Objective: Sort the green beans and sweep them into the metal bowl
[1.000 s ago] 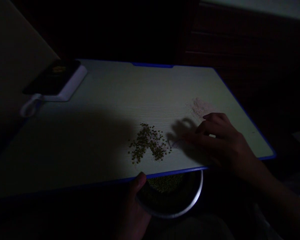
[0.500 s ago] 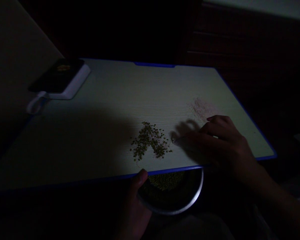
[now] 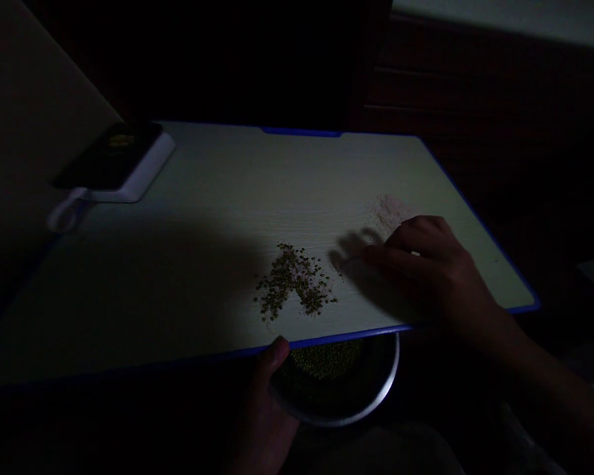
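"What are your hands doing?"
"My left hand [image 3: 272, 409] is sitting against the bowl's [image 3: 387, 386] left side, bottom centre; my right hand [image 3: 433, 260] is leaning over the board [image 3: 287, 171], right of centre."
"The green seeds [image 3: 280, 280]?"
"Lying mid-frame."

Can't make out much past the thumb on the left hand [image 3: 270, 406], with the other fingers lost in the dark by the bowl [image 3: 376, 399]. Can't see the bowl's far side either, tucked under the blue-edged board [image 3: 301, 175]. No clue about the thin pale thing [image 3: 352, 260] at the right hand's [image 3: 420, 257] fingertips, way too blurry. Can't see all the pinkish powder [image 3: 389, 210] behind those knuckles, count the tiny green beans [image 3: 282, 274], or read the phone's [image 3: 101, 161] yellow smudge.
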Action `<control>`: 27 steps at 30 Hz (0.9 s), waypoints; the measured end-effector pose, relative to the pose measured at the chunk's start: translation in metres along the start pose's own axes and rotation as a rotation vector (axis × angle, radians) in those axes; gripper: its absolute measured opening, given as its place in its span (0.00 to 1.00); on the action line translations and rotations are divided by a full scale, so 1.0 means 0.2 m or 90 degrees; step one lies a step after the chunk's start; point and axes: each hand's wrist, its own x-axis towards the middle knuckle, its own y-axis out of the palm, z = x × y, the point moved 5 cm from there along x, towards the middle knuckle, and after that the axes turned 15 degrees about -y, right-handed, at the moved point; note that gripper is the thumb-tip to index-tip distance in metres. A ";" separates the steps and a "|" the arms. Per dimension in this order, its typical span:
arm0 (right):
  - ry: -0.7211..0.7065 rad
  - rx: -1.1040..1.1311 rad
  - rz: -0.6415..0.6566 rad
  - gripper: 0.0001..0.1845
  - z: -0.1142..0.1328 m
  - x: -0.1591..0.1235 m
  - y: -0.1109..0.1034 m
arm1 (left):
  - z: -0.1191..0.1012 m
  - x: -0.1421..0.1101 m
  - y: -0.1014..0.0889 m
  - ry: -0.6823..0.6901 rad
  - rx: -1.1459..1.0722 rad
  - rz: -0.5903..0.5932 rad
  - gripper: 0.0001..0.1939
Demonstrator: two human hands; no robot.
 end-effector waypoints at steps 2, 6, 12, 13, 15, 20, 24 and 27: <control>-0.024 0.017 0.013 0.10 0.01 0.01 0.00 | 0.00 -0.01 0.00 0.002 -0.021 -0.028 0.23; -0.055 0.062 0.038 0.10 0.04 -0.01 -0.01 | 0.00 -0.05 0.02 0.022 -0.042 -0.061 0.22; -0.030 0.060 0.004 0.09 0.08 -0.08 -0.05 | 0.00 -0.06 0.03 -0.003 -0.029 -0.032 0.23; -0.028 0.061 0.003 0.09 0.08 -0.08 -0.04 | 0.00 -0.06 0.03 -0.004 -0.029 -0.027 0.24; -0.028 0.065 0.001 0.09 0.10 -0.09 -0.03 | 0.00 -0.05 0.04 -0.002 -0.025 -0.011 0.26; -0.023 0.087 -0.006 0.09 0.11 -0.09 -0.02 | 0.00 -0.05 0.05 -0.008 -0.010 0.009 0.22; -0.034 0.090 -0.006 0.09 0.14 -0.09 -0.03 | 0.00 -0.05 0.05 0.017 -0.028 -0.001 0.20; -0.031 0.084 -0.005 0.08 0.15 -0.09 -0.02 | 0.00 -0.05 0.04 0.022 -0.040 -0.012 0.19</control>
